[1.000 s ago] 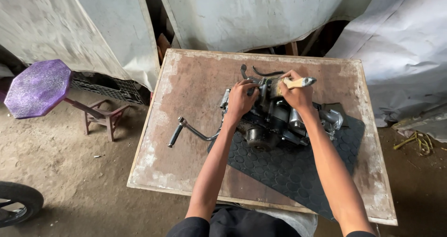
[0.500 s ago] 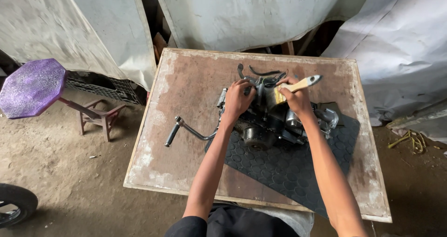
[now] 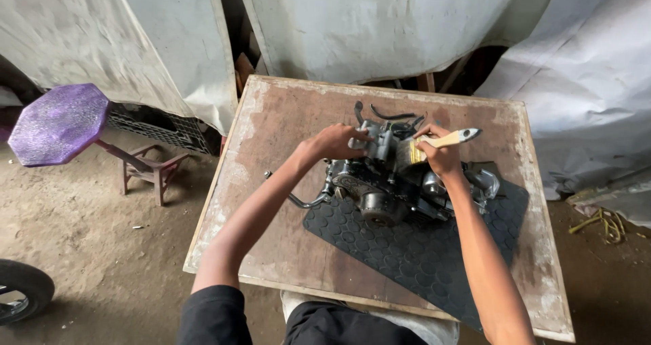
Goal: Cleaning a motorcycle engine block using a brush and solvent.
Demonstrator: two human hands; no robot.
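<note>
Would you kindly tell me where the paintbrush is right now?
In the head view, the paintbrush is in the right hand, over the engine on the wooden table.

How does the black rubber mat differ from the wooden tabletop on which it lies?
The black rubber mat is dark with a pattern of round studs; the wooden tabletop is brown, worn and pale along its edges. The mat covers only the near right part, set at an angle to the tabletop's edges. The engine rests mostly on the mat. Both lie flat.
</note>
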